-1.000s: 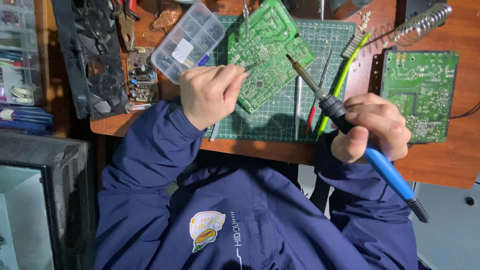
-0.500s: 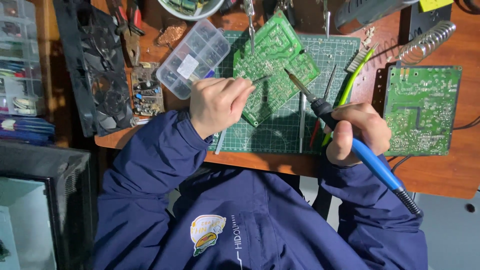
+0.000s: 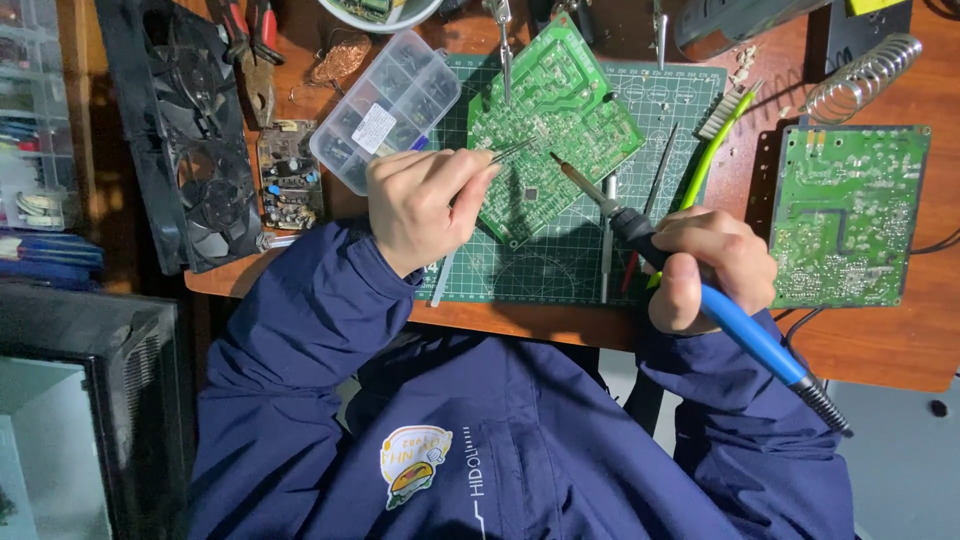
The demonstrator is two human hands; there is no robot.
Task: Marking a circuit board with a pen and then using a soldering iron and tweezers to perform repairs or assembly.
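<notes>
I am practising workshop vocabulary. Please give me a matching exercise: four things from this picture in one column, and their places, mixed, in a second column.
Things:
1. soldering iron
2. tweezers
3. clear parts box
4. second circuit board

Places:
A. bare wood, far right of the bench
B. in the left hand
C. top left corner of the green cutting mat
D. in the right hand

Pairs: 1-D, 2-B, 3-C, 4-A

A wooden workbench (image 3: 880, 340) carries a green cutting mat (image 3: 560, 265). Beside the mat lie a clear compartment box (image 3: 385, 108), a black twin-fan unit (image 3: 185, 140), a small populated board (image 3: 290, 175) and, on the other side, a second green circuit board (image 3: 850, 215) and a coiled metal stand (image 3: 865, 75).
</notes>
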